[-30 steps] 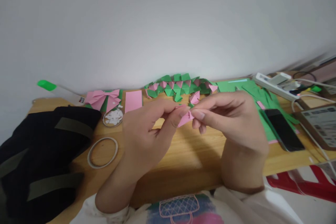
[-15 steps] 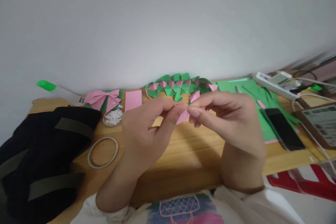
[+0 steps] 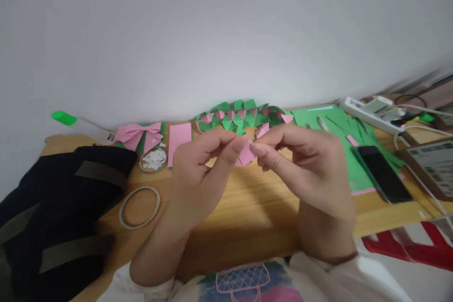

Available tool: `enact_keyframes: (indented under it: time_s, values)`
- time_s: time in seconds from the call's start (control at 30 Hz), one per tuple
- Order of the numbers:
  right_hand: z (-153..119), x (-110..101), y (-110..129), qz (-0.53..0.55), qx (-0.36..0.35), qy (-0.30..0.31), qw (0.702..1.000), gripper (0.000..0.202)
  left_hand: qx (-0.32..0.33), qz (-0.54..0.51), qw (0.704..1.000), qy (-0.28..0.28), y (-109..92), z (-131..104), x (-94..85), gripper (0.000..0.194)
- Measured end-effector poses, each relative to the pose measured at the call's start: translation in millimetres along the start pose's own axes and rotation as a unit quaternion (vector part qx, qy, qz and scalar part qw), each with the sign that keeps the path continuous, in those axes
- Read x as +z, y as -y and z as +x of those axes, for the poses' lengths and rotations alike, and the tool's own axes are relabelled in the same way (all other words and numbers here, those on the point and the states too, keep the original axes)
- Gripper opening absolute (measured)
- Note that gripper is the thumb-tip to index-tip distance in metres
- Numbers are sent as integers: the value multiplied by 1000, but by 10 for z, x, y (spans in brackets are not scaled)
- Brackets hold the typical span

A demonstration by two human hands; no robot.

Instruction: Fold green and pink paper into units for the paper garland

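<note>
Wall: a plain, smooth, pale grey wall (image 3: 226,33) fills the upper part of the view, meeting the back of the bench.
Bench: a light yellow-brown wooden bench (image 3: 247,207) with visible grain, running along the foot of the wall; its front edge shows at the lower right.
Light: soft and whitish, brightest on the middle of the wall just above the bench, duller toward the upper corners; a soft shadow falls across the middle of the wood. The source is out of view.
Right end: brown-edged, box-like objects (image 3: 432,170), cut off by the picture's edge; their kind is unclear.
Lower right: a red, open-framed object (image 3: 406,245) below the bench's front edge, over a pale surface (image 3: 385,281), possibly the floor.
</note>
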State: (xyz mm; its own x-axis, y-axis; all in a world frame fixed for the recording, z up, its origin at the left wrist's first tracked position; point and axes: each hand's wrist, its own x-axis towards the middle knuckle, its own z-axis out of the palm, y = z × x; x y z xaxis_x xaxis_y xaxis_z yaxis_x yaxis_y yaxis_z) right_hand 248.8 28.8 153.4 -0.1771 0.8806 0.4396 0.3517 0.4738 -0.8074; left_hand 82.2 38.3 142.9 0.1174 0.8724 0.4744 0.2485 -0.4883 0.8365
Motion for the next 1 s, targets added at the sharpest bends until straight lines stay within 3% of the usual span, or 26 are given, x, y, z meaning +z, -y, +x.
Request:
enact_keyframes:
  time_s: [0.13,0.3,0.43,0.6,1.0]
  values:
    - [3,-11,-7,-19,-6,-30,999,14,-57,-99,992,53,25,21,-4,3]
    - [-14,52,9,-77,-61,-85,991,9,-67,-122,990,11,53,4,10,7]
    - [-23,88,27,-134,-110,-138,975,20,-74,-123,990,7,43,-16,23,4]
    - [-19,118,26,-171,-143,-136,965,22,-68,-128,989,10,-1,-26,39,7]
    - [-40,87,63,-107,-120,-121,980,26,4,-43,999,18,19,-24,25,18]
